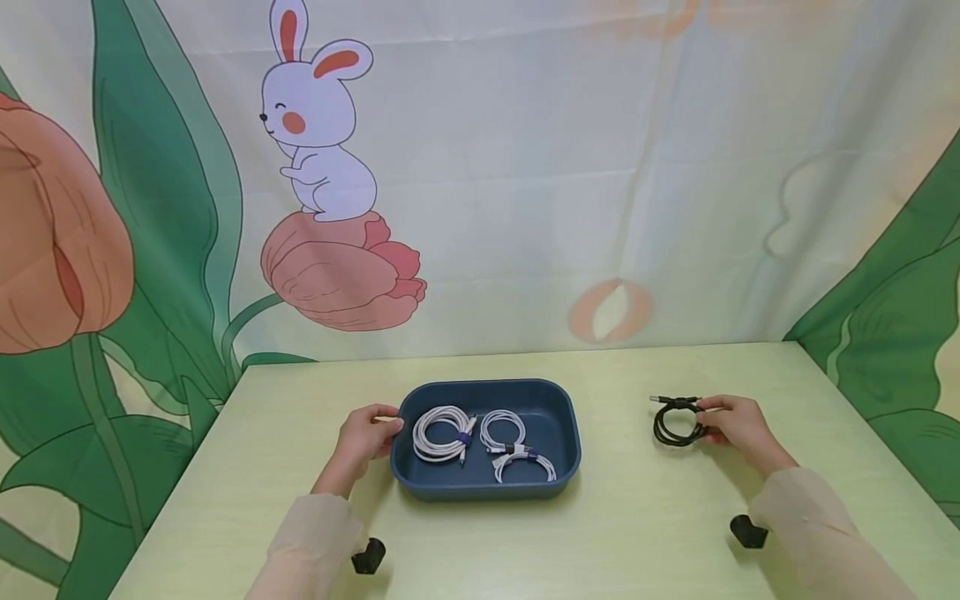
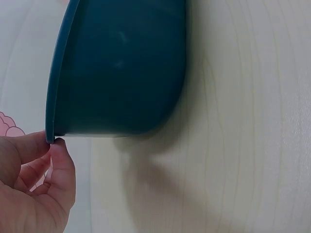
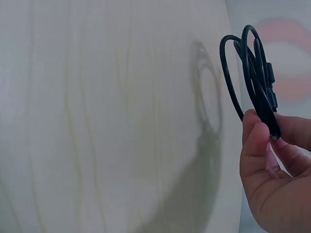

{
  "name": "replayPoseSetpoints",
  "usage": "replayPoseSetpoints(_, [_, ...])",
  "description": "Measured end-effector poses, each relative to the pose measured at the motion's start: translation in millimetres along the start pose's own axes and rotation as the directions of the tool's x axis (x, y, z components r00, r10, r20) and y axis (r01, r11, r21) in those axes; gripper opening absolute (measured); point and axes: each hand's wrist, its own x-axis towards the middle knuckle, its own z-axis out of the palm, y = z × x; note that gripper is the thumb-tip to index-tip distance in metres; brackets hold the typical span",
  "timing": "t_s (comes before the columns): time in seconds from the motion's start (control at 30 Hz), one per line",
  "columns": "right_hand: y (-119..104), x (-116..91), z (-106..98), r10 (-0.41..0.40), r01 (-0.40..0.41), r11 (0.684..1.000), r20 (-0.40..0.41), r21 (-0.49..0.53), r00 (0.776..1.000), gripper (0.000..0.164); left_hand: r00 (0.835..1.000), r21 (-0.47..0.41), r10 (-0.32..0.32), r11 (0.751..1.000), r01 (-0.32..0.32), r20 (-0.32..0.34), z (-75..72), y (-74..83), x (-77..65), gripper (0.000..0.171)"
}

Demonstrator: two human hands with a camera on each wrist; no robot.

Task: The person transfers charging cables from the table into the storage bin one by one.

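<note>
My left hand (image 1: 367, 437) pinches the left rim of a dark blue plastic bin (image 1: 487, 492) between thumb and fingers. In the left wrist view the fingertips of that hand (image 2: 36, 179) meet at the corner of the bin's lip (image 2: 54, 97). A coiled black USB cable (image 1: 665, 433) is pinched by my right hand (image 1: 737, 427), off to the right of the bin. The right wrist view shows the black coil (image 3: 250, 73) held up from the table, its shadow falling beside it. Inside the bin lie a large white cable coil (image 1: 422, 442) and two smaller white coils (image 1: 483, 433).
A pale wood-grain table (image 1: 615, 542) carries the bin. Behind it hangs a printed cloth (image 1: 510, 208) with a rabbit and tulips. Black camera mounts (image 1: 368, 557) sit by both wrists.
</note>
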Motion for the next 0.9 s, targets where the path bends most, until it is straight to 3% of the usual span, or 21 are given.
replayPoseSetpoints(0.9, [-5.3, -2.8, 4.6, -0.023, 0.022, 0.999, 0.034, 0.026, 0.999, 0.032, 1.0, 0.008, -0.018, 1.0, 0.018, -0.007, 0.4, -1.1, 2.0, 0.028])
